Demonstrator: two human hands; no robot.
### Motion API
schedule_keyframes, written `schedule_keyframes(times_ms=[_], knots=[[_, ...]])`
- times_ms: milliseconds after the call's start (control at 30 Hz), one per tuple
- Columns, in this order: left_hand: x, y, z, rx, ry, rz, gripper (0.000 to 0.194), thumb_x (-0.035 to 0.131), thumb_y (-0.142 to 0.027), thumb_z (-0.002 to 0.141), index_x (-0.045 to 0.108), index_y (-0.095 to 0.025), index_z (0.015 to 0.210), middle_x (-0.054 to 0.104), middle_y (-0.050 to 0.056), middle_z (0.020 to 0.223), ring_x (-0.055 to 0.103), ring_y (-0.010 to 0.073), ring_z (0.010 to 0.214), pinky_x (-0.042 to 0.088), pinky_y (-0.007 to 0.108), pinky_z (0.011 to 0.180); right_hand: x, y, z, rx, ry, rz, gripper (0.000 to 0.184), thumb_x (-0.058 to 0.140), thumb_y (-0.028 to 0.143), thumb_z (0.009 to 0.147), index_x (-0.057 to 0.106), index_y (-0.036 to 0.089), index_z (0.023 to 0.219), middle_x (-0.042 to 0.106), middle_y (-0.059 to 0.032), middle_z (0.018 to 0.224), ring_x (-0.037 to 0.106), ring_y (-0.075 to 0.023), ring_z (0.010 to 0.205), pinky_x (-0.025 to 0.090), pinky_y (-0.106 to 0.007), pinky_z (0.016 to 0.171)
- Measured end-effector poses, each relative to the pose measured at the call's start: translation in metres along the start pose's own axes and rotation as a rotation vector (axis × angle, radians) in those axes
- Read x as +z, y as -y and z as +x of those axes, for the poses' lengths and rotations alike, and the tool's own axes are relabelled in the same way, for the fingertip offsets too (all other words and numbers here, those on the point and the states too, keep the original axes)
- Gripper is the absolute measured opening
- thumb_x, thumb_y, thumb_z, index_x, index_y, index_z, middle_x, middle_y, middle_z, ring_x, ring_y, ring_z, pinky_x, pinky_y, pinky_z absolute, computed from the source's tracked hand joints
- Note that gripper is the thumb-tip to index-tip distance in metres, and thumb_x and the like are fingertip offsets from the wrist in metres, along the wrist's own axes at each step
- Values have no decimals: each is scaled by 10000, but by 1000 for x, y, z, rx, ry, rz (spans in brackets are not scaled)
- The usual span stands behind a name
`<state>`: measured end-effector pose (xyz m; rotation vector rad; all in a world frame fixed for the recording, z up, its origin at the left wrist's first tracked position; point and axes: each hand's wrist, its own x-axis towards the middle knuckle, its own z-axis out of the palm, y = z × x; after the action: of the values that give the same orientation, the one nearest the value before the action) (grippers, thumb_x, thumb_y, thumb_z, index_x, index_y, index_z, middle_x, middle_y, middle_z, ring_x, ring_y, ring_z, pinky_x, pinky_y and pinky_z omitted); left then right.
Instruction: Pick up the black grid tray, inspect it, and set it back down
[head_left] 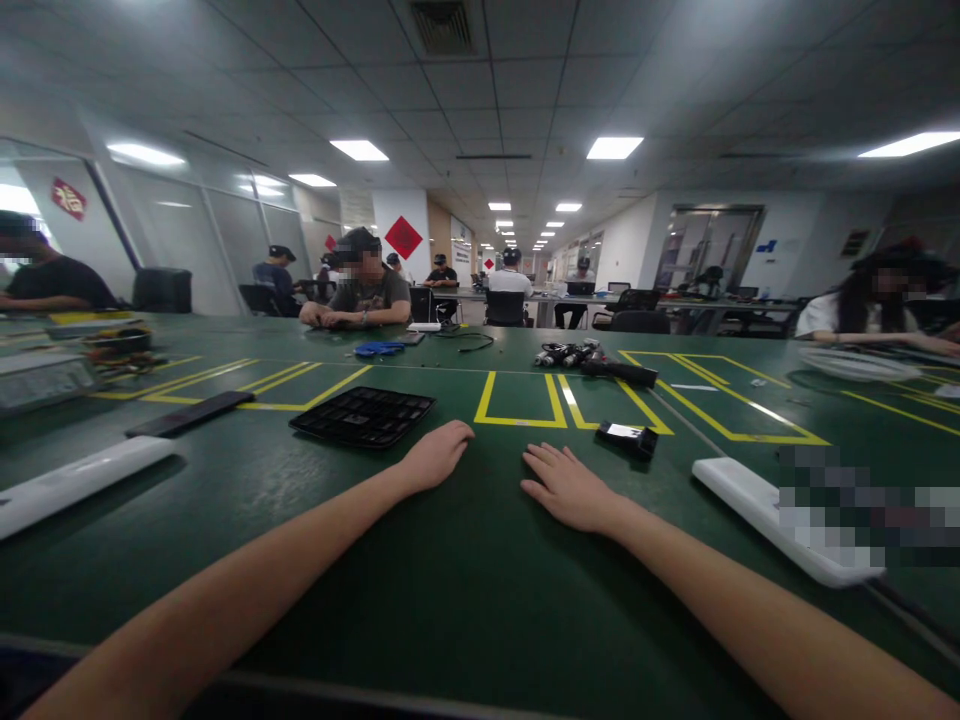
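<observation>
Two black things lie nearest the hands: a tray (364, 415) just beside the left hand (437, 455), and a small part (628, 440) a bit past the right hand (570, 488). Neither is being touched. Both hands seem to rest on the green table (450, 600), apart, with nothing in them that I can see. The left fingers look softly bent and close together, but some are hidden. The right fingers are a little spread, palm down. It looks like just resting, so doing it well means keeping both hands loose, low and easy to see. The left wrist should keep from bumping the tray. The tray looks wide and flat, so holding two sides should keep it level. The small part looks right for a light pinch. Past the hands, yellow tape (517, 423) makes shapes. Farther out are a left white strip (86, 485), a right white strip (757, 510), a dark heap (570, 354) and a blue thing (379, 349) too small to name. Across from them, a person (367, 290) leans on the table.
</observation>
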<state>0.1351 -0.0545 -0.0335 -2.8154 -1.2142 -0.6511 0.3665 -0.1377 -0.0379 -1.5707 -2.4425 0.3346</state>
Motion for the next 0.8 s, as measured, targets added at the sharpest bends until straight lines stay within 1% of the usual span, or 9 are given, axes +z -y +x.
schedule_keyframes(times_ms=[100,167,233,300,400,533,633,733,800], knots=[[-7,-18,-8,157,-77,48,246,405,-133,837,595,-140,993,583,112,1102,511,206,1067,397,383,948,-6,-8,3,-19,-55,-19,623,257,538,855,357,148,1331,320,-123,1429,252,-285,1323,185,-511,1069],[-9,-38,-15,339,-4,51,239,398,-133,848,598,-148,979,601,99,1054,531,191,1015,415,355,913,-14,-19,6,14,-155,-80,575,286,488,863,382,144,1315,351,-127,1411,281,-279,1309,204,-494,1068],[-10,-59,-22,498,105,57,238,402,-139,854,589,-153,1000,610,84,1025,548,177,953,431,319,864,-24,-37,6,119,-276,-174,533,309,422,867,397,125,1302,363,-142,1399,284,-288,1303,215,-490,1063],[-10,-73,-25,557,159,85,248,395,-153,864,568,-151,1041,607,79,1020,551,179,920,434,308,824,-31,-60,4,258,-362,-255,518,301,379,871,395,101,1297,363,-159,1393,278,-306,1300,228,-496,1051],[-10,-73,-21,400,112,161,246,368,-194,883,552,-137,1037,592,90,968,551,193,868,435,312,763,-34,-94,-4,447,-370,-368,512,303,373,865,406,92,1280,373,-169,1381,282,-333,1284,242,-506,1022],[-12,-40,-6,-50,19,241,251,413,-307,866,548,-117,959,564,122,926,554,237,840,440,338,711,-29,-121,-9,533,-296,-370,484,277,420,863,502,120,1169,527,-177,1224,462,-322,1130,340,-493,914],[-10,-14,0,-323,4,35,197,485,-312,823,549,-126,835,571,121,870,557,255,867,430,366,759,-27,-124,-7,532,-279,-368,463,273,406,862,534,114,1109,579,-184,1127,517,-305,1045,368,-436,865],[-6,-1,2,-419,-9,-196,76,544,-190,763,530,-140,707,584,99,821,556,243,883,407,370,822,-27,-123,-6,524,-275,-378,453,276,400,864,535,111,1098,584,-189,1107,520,-297,1035,359,-403,859],[-6,2,4,-468,-51,-356,89,573,-133,717,523,-147,645,585,75,789,556,222,867,409,339,822,-28,-122,-6,518,-275,-387,451,274,399,867,531,112,1100,588,-185,1097,525,-292,1024,360,-387,851]])
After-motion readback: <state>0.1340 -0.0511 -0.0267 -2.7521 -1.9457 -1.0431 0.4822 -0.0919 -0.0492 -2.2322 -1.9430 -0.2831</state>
